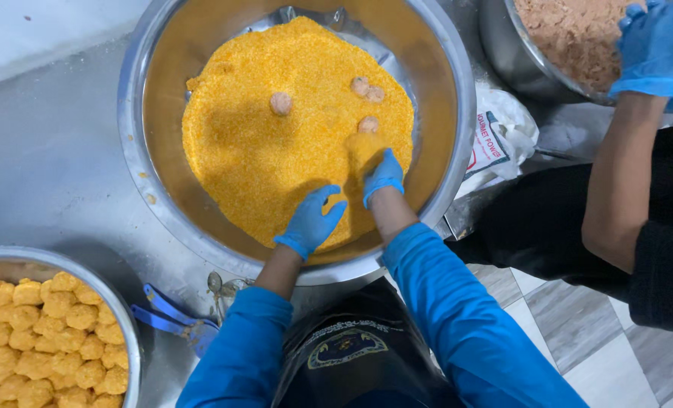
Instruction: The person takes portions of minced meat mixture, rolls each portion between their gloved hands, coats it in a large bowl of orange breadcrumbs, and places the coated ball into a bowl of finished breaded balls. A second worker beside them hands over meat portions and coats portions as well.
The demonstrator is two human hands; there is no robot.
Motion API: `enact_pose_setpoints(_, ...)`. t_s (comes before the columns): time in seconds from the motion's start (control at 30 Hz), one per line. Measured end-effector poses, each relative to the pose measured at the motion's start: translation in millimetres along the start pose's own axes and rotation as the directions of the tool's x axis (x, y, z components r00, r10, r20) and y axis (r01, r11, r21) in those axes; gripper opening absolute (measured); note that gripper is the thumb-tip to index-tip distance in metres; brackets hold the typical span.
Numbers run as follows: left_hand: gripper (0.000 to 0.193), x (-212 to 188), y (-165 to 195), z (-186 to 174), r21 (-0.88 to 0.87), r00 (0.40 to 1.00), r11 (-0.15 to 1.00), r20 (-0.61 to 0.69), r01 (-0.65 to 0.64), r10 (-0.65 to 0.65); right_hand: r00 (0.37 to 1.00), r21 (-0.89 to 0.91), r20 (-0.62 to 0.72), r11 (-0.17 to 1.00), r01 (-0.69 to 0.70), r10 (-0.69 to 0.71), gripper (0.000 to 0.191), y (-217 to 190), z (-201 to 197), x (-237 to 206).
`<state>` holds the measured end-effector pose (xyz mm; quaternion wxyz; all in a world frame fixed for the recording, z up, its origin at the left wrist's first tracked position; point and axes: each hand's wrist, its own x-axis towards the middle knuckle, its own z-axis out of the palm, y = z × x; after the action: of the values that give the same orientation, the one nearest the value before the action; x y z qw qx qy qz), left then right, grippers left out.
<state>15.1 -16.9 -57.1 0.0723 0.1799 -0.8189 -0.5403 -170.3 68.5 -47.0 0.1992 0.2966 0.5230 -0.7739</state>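
Left hand (310, 221) lies flat, fingers spread, on the crumbs (276, 143) in the bowl (136, 143). Right hand (382, 176) cups a crumb heap, fingers buried. Bare balls (366, 102) sit beyond its fingertips; roll each gently, fully covered.

Worn on the left hand (310, 221) is a thin, bright blue disposable glove, smooth and close-fitting, which ends at the wrist. A matching blue glove is worn on the right hand (382, 176), its fingertips dusted with yellow crumbs. Both arms are covered by long blue sleeves (457, 310) of a plain, slightly glossy fabric, softly creased along their length; the cuffs are drawn back, so that a short bare stretch of forearm is left between sleeve and glove. Over the chest a dark apron (351, 351) is seen, on which a shield-shaped emblem outlined in yellow is printed, with an arc of small pale lettering above it.
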Motion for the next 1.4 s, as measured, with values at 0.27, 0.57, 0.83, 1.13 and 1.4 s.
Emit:
enact_pose_setpoints(0.27,0.041,-24.8,-17.0,-4.1,-0.033,0.986,0.997,-0.152,0.067,-0.072,0.906,-0.977,0.03,0.181,0.116,-0.421,0.106,-28.0,31.9,-20.0)
enact_pose_setpoints(0.57,0.04,-2.8,-70.7,13.2,-0.372,0.977,0.916,-0.086,0.152,-0.197,0.955,-0.878,0.237,0.382,0.289,-0.178,0.099,10.5,22.1,24.4)
enact_pose_setpoints(0.83,0.05,12.5,-35.2,2.8,-0.863,0.723,0.055,0.384,0.502,-0.574,0.856,-0.695,0.302,0.711,-0.103,0.419,0.057,17.4,11.2,-38.5)
enact_pose_setpoints(1.13,0.043,15.4,-46.5,6.6,-0.997,0.86,-0.045,0.074,0.059,-0.506,0.687,-0.653,0.726,-0.278,0.705,0.037,0.062,41.7,-25.1,-18.8)
enact_pose_setpoints(1.4,0.053,6.6,-51.7,1.8,-0.999,0.812,-0.004,-0.037,-0.049,-0.583,0.857,-0.913,0.34,0.356,0.201,0.387,0.086,41.7,-23.4,-28.0)
